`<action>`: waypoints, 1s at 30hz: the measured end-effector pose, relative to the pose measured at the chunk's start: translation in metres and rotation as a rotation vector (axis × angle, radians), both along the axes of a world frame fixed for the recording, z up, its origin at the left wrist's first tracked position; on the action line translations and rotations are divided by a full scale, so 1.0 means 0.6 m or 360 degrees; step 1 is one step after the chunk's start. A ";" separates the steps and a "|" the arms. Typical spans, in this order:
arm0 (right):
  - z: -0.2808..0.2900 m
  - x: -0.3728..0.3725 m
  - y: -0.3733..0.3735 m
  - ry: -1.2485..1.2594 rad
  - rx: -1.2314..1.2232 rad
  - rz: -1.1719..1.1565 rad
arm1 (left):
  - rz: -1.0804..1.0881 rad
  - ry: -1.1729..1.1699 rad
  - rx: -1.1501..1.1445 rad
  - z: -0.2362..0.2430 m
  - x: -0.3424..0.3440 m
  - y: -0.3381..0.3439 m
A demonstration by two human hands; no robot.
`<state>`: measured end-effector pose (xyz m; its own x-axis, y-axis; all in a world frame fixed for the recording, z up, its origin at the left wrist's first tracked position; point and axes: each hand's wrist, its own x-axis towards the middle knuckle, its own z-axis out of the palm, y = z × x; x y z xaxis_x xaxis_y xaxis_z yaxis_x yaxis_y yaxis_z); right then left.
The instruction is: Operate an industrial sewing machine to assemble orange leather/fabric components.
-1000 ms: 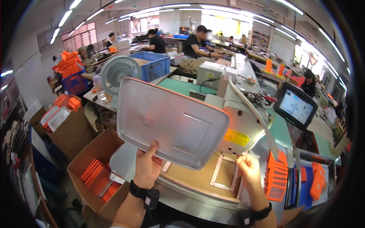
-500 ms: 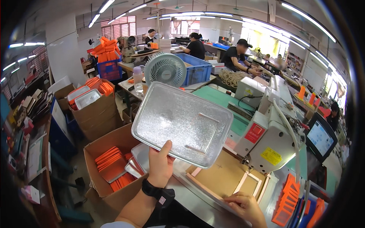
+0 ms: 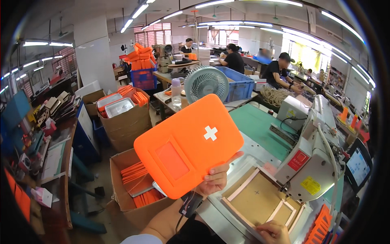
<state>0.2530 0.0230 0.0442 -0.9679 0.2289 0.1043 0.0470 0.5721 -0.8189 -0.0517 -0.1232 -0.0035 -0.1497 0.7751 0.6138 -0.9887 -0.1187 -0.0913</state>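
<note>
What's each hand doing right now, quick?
Left hand: closed, holding the orange panel.
Right hand: by the framed board; open or closed can't be told.

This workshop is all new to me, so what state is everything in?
Orange panel: raised, white cross facing the camera.
Left hand: gripping the panel's lower right edge.
Frame: lying flat.
Right hand: fingers curled at the frame's near edge; grip unclear.
Carton: open, holding orange pieces.
Screen: lit.
Fan: upright; spinning unclear.
Bottle: upright.
Blue crate: open-topped.
Ceiling lights: lit.
</note>
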 end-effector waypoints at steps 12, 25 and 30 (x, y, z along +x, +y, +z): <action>0.003 -0.001 0.003 -0.0029 0.0018 0.0007 | -0.0040 0.0113 0.0089 -0.017 -0.004 0.004; 0.005 -0.006 0.001 -0.0011 0.0048 0.0040 | -0.0015 0.0169 0.0099 -0.023 0.000 -0.001; 0.003 -0.005 0.001 -0.0003 0.0058 0.0033 | -0.0008 0.0191 0.0097 -0.023 -0.001 0.001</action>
<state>0.2500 0.0234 0.0458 -0.9726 0.2049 0.1102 0.0366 0.6026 -0.7972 -0.0521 -0.1226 -0.0176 -0.0686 0.7365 0.6730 -0.9935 -0.1115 0.0207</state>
